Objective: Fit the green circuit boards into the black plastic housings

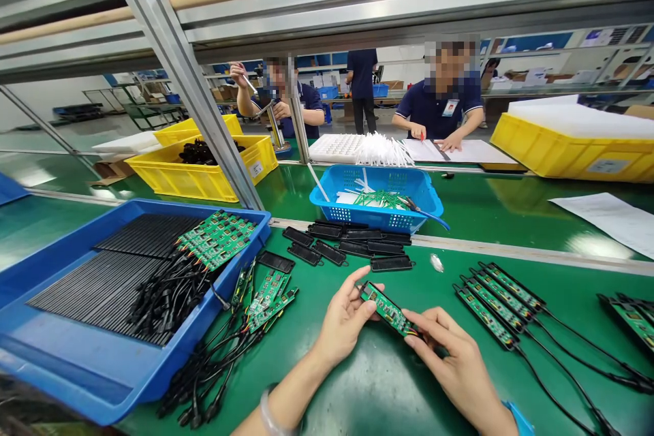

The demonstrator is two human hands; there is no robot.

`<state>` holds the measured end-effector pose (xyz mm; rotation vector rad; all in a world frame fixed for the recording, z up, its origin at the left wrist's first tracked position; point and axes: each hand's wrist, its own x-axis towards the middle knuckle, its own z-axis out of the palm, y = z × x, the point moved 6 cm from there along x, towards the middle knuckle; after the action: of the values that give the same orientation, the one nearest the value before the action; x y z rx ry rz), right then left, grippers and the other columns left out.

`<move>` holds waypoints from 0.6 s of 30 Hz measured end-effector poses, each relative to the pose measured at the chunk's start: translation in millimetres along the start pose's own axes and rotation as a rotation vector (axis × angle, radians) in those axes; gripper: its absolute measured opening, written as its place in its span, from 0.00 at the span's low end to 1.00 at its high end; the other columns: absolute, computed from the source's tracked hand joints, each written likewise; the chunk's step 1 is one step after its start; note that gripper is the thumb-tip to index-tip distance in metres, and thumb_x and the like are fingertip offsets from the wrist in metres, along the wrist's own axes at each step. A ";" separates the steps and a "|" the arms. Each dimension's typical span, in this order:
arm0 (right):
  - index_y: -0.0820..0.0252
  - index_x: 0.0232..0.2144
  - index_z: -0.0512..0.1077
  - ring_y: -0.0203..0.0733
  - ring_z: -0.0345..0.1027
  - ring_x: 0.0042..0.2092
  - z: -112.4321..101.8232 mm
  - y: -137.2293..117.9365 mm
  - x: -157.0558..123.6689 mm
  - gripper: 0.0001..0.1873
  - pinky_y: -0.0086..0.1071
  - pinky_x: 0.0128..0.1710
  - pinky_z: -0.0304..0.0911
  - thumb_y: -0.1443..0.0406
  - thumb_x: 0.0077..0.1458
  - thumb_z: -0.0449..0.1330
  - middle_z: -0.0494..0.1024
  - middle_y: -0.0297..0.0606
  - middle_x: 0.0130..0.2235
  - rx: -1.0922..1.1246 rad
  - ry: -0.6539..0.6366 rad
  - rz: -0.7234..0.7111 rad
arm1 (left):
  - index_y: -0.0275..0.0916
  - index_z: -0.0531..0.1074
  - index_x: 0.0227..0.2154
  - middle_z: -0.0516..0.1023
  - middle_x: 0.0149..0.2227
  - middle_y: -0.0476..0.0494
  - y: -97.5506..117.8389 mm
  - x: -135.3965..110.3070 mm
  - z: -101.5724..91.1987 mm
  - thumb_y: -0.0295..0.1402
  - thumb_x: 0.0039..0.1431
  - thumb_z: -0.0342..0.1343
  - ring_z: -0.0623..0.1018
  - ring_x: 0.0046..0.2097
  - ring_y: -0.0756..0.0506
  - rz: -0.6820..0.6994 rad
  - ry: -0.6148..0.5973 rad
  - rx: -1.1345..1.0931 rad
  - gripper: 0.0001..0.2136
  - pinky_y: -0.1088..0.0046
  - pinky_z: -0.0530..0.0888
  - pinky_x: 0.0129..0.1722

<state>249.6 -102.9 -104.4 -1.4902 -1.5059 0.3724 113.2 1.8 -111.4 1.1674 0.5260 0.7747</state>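
Between my two hands is a green circuit board (387, 308) that appears seated in a narrow black case, tilted down to the right. My left hand (347, 317) grips its upper left end, thumb on the near edge. The fingertips of my right hand (444, 340) pinch the lower right end, where coloured wires show. Several black plastic cases (352, 242) lie loosely just beyond my hands. Right of them, several cased boards (498, 303) lie side by side with black cables trailing. Loose green boards with cables (268, 300) are piled to my left.
A blue tray (127, 381) on the left holds black strips and wired boards. Behind the cases stands a blue basket (378, 218) with white and green ties and a tool. Yellow bins (204, 177), a metal post (189, 82) and seated co-workers (439, 102) are beyond.
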 end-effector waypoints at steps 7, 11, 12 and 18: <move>0.53 0.48 0.72 0.36 0.64 0.27 5.3 6.7 -3.3 0.17 0.27 0.26 0.64 0.62 0.55 0.61 0.68 0.33 0.28 0.029 0.019 0.050 | 0.41 0.43 0.62 0.75 0.45 0.37 -12.0 -1.7 8.9 0.37 0.51 0.63 0.74 0.36 0.49 -0.044 0.042 -0.122 0.41 0.70 0.72 0.40; 0.57 0.51 0.67 0.36 0.65 0.28 19.1 20.0 -5.5 0.24 0.28 0.24 0.66 0.54 0.54 0.59 0.70 0.36 0.32 0.214 -0.103 0.324 | 0.40 0.40 0.63 0.77 0.40 0.39 -16.5 -4.8 12.0 0.35 0.50 0.64 0.74 0.35 0.50 -0.056 0.098 -0.139 0.44 0.71 0.72 0.39; 0.57 0.53 0.65 0.37 0.67 0.29 24.7 21.3 -6.5 0.26 0.29 0.25 0.67 0.52 0.55 0.57 0.71 0.37 0.34 0.306 -0.166 0.391 | 0.40 0.41 0.63 0.77 0.40 0.39 -17.1 -5.7 13.4 0.35 0.50 0.64 0.74 0.35 0.50 -0.061 0.093 -0.139 0.44 0.70 0.72 0.39; 0.63 0.52 0.66 0.38 0.71 0.28 47.8 14.0 -11.6 0.30 0.31 0.28 0.69 0.48 0.57 0.52 0.75 0.38 0.29 0.618 -0.395 0.519 | 0.39 0.44 0.62 0.77 0.39 0.39 -22.5 -10.6 18.5 0.34 0.48 0.65 0.76 0.36 0.48 -0.115 0.102 -0.109 0.43 0.69 0.72 0.39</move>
<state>219.0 -91.6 -143.8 -1.3141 -1.1040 1.3739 125.8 -21.9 -126.9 0.9917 0.6226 0.7566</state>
